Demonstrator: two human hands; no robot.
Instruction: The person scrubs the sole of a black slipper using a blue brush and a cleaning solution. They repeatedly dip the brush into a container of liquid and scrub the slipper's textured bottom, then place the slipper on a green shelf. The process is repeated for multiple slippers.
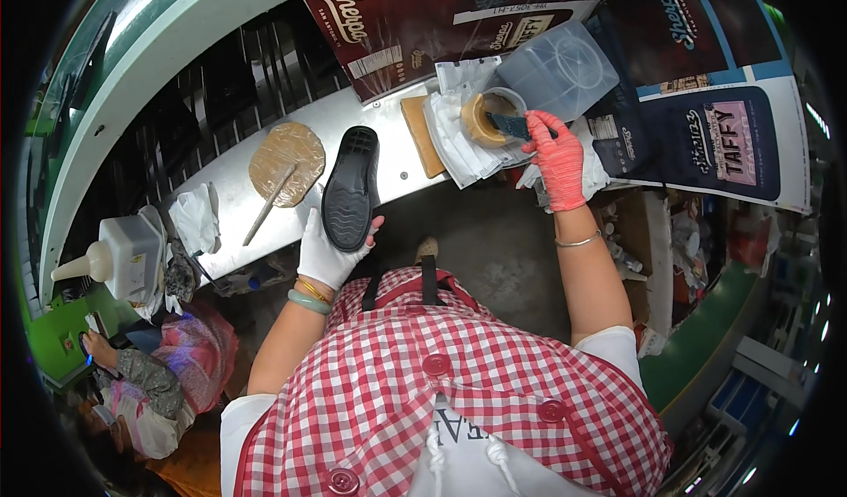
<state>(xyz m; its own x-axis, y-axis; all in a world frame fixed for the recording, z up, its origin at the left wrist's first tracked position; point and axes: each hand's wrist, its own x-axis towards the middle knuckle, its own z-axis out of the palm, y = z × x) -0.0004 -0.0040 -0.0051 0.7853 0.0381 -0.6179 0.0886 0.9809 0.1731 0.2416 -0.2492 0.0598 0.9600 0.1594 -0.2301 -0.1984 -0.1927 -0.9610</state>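
My left hand (325, 254), in a white glove, is closed around the heel end of a black shoe sole (347, 199). The sole is held lengthwise at the near edge of the metal bench, its patterned face toward me. At the right, my right hand (559, 164), in a coral-red glove, pinches a dark, flat-handled tool that looks like a brush (510, 127). Its end dips into a small round tub (477, 127) with a tan, crusted rim; the tip is hidden inside. Under the tub lie folded white cloths (448, 144), partly over a tan pad (421, 131).
On the metal bench (393, 169), a plastic-wrapped brown disc (288, 157) lies under a thin stick (269, 204). A translucent box (556, 69) stands beyond the tub. Printed cardboard (379, 29) lines the far side. A white squeeze bottle (119, 250) and another person (168, 382) are at left.
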